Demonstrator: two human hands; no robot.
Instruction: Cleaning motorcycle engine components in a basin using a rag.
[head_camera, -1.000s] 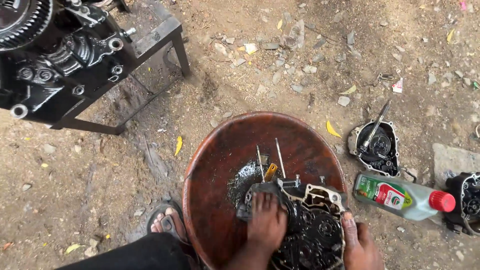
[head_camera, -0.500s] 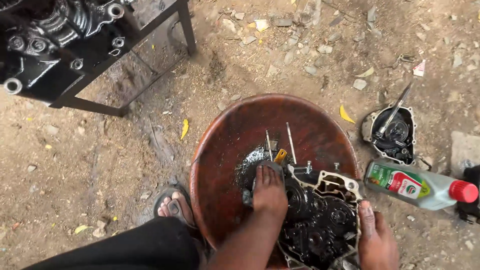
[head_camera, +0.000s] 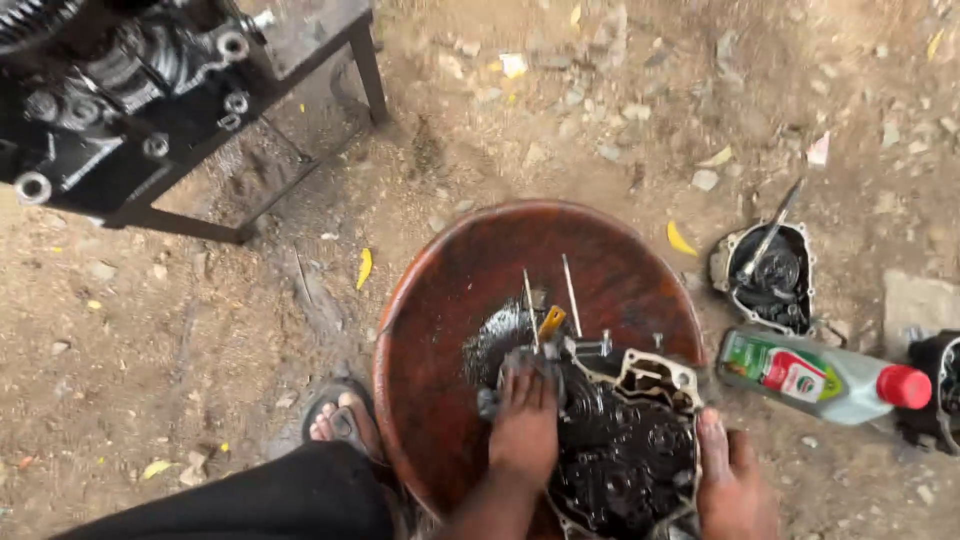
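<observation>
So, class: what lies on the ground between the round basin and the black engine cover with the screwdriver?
In the head view, a yellow leaf on bare dirt lies between the basin and the engine cover.

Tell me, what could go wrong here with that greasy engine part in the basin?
The left hand and right hand grip an oily engine case, so it might slip. Thin rods sticking up from it could jab a finger. The bottle lying beside the red basin might get knocked.

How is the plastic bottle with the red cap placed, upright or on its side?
On its side: the bottle lies flat on the dirt, cap on.
</observation>
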